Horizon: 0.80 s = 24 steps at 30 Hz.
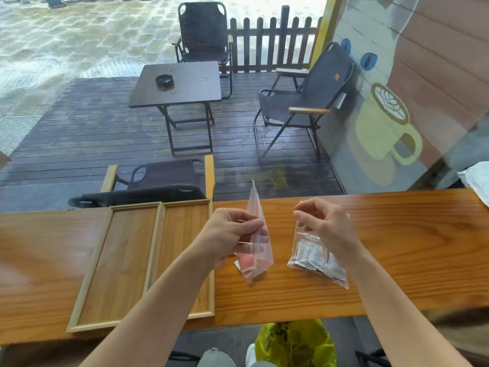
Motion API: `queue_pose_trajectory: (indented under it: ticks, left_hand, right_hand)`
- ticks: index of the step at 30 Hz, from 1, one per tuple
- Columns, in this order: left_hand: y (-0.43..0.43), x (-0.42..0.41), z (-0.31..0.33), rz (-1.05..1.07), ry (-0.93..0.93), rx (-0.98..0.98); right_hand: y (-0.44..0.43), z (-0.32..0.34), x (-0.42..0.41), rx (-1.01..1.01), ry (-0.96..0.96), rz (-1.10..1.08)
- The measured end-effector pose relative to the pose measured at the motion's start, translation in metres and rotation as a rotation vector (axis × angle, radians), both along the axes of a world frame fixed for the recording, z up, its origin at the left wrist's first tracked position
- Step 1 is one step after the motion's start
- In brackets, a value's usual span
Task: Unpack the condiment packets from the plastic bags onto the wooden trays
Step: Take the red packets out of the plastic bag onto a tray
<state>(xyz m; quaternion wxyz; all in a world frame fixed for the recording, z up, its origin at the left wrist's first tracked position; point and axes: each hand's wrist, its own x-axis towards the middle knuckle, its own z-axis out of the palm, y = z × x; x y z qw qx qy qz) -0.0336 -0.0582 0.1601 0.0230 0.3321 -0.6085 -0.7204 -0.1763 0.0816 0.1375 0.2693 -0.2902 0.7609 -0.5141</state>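
Observation:
My left hand (232,234) grips a clear zip bag (255,258) with a red seal line and holds it upright above the wooden counter; red packets sit at its bottom. My right hand (321,223) hovers just right of it with fingers curled and apart, above a second clear bag (315,258) of white packets that lies on the counter. I cannot tell whether the right fingers touch that bag's top edge. Two empty wooden trays lie side by side to the left, the left tray (113,263) and the right tray (182,234), partly covered by my left forearm.
The wooden counter (410,247) runs across the view, up against a glass window. A green plastic bag (296,343) hangs below its near edge. A white cloth (476,178) lies at the far right. Beyond the glass are folding chairs and a small table.

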Motion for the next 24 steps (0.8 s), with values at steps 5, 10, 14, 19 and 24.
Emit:
queue_pose_trajectory:
  ticks: [5, 10, 14, 19, 24]
  left_hand:
    - [0.010, 0.001, -0.007, 0.132, 0.018, 0.028]
    - [0.025, 0.000, -0.012, 0.138, 0.063, -0.031]
    - [0.031, -0.001, -0.018, 0.156, 0.066, 0.049]
    - [0.031, 0.003, -0.024, 0.108, 0.069, 0.138]
    - [0.039, 0.002, -0.026, 0.142, 0.054, 0.012]
  right_hand:
    - [-0.003, 0.004, 0.034, 0.009, 0.061, 0.159]
    - [-0.008, 0.004, 0.047, 0.039, 0.050, 0.261]
    - [-0.006, 0.005, 0.051, 0.025, 0.005, 0.254]
    - [0.002, 0.009, 0.047, -0.002, -0.098, 0.282]
    - [0.006, 0.008, 0.044, 0.144, -0.144, 0.336]
